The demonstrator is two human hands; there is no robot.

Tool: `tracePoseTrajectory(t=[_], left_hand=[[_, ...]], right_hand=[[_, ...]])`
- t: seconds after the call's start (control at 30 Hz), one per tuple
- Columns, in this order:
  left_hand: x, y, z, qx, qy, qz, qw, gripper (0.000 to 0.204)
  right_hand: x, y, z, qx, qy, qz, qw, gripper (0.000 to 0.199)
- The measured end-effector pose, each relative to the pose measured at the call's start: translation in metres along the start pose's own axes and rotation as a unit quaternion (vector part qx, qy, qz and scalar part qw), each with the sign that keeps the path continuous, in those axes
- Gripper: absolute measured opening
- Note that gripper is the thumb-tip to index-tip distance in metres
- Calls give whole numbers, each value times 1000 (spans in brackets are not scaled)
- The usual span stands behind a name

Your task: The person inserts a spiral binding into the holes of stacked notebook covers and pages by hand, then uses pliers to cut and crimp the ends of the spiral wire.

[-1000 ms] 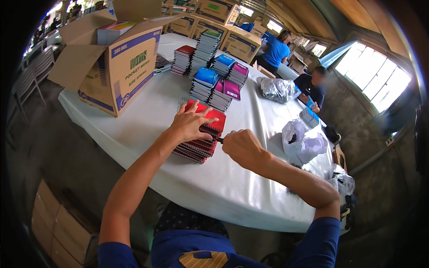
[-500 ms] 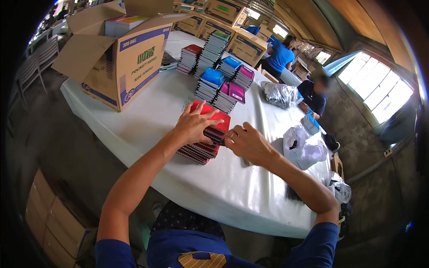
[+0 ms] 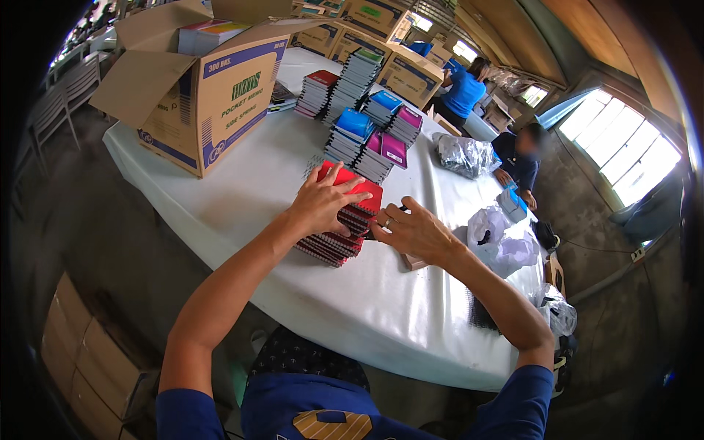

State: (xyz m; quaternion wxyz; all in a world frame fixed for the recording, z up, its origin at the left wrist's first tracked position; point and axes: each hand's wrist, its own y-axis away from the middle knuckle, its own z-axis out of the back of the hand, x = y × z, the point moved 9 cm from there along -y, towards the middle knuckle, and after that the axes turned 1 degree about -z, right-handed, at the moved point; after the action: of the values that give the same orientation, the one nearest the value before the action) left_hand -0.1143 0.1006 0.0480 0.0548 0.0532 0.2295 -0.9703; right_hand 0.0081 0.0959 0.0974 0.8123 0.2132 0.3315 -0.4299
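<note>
A stack of red-covered spiral notebooks (image 3: 330,249) lies on the white-covered table in front of me, its layers slightly uneven. My left hand (image 3: 326,202) rests on the top cover with fingers spread, and its thumb reaches down the side of the stack. At the stack's right edge, my right hand (image 3: 411,231) is closed in a pinch. A small dark thing shows at its fingertips, too hidden to name. Beneath this hand a small brown block (image 3: 413,262) lies on the table. Just beyond the red stack stand piles of blue notebooks (image 3: 352,125) and purple notebooks (image 3: 385,150).
An open cardboard box (image 3: 235,103) with notebooks inside stands at the left of the table (image 3: 293,308). More closed cartons (image 3: 407,77) are behind. White plastic bags (image 3: 502,242) and a clear plastic bundle (image 3: 466,155) lie to the right, near a seated person (image 3: 517,165).
The view has shifted slightly. My left hand keeps its place on the red notebooks. My right hand's fingers have curled a little more, and more of the brown block shows below it.
</note>
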Motion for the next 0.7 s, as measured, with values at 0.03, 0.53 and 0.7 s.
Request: tracePoseTrajectory(t=[0.03, 0.53, 0.7], left_hand=[[1, 1, 1, -4, 1, -1, 1000, 90], [-5, 5, 2, 8, -26, -6, 1000, 110], [-1, 7, 4, 3, -23, -1, 1000, 109]], right_hand=[[1, -1, -8, 58, 3, -42, 997, 18], [7, -7, 3, -22, 20, 15, 999, 13], [23, -12, -37, 183, -45, -92, 978, 15]])
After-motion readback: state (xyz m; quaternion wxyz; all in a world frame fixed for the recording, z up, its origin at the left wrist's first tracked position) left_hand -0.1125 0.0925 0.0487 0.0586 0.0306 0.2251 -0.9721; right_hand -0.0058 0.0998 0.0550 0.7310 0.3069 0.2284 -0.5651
